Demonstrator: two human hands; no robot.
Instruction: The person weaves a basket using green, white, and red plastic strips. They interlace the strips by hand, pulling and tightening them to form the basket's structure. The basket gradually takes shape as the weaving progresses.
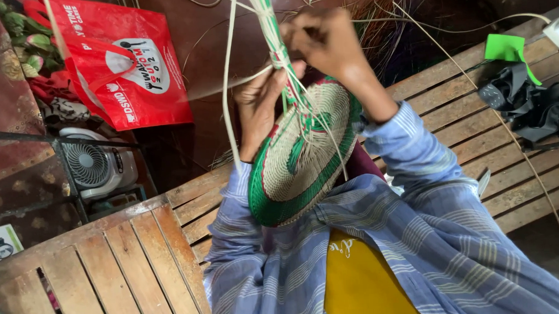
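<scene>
Coiled woven basket disc (301,153), cream with green and red bands, stands on edge in the lap, between both forearms; many rounds look finished with a green rim, but loose strands (269,27) run up from its top edge, so weaving seems unfinished. Left hand (262,102) sits behind the disc's far-left edge, fingers curled around the strand bundle. Right hand (325,41) raised above the disc, fingers pinched tight on the strands. Slatted wooden bench (140,255) below; red bag (127,63) far left.

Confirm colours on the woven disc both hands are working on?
Woven disc: pale straw coils, green rim and spokes, thin red ring. Head view, the only one.
</scene>
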